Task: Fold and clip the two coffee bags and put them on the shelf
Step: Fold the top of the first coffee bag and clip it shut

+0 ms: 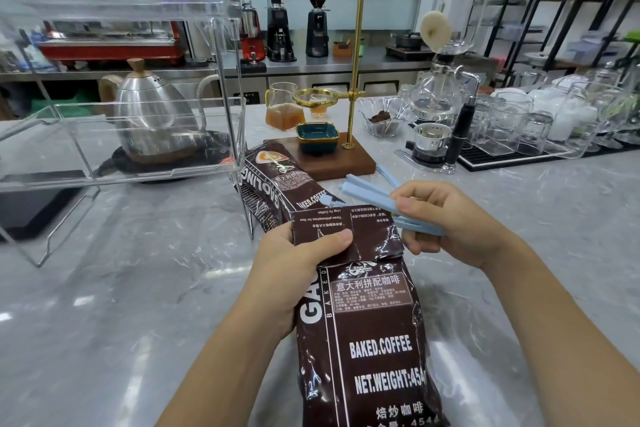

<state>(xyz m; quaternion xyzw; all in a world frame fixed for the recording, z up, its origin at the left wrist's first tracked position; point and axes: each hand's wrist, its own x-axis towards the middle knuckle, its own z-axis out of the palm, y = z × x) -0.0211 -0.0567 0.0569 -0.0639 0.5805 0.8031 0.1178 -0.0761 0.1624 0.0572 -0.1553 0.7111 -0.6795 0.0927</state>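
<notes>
Step in hand: clipping bag 1 of 2. The left hand [294, 253] pinches the folded-down top flap of the near coffee bag [367, 333], thumb pressed on the fold. The right hand [446, 218] grips a blue sealing clip [374, 199], its 2 arms splayed apart.

The near coffee bag lies toward the worktop's [138, 288] near edge, long axis running near-to-far, folded top pointing away.

Next move, as judged: slide the clip across the fold and snap it closed.

The second coffee bag [277, 184] lies beyond, beside the clear acrylic shelf [221, 87], unclipped.
</notes>
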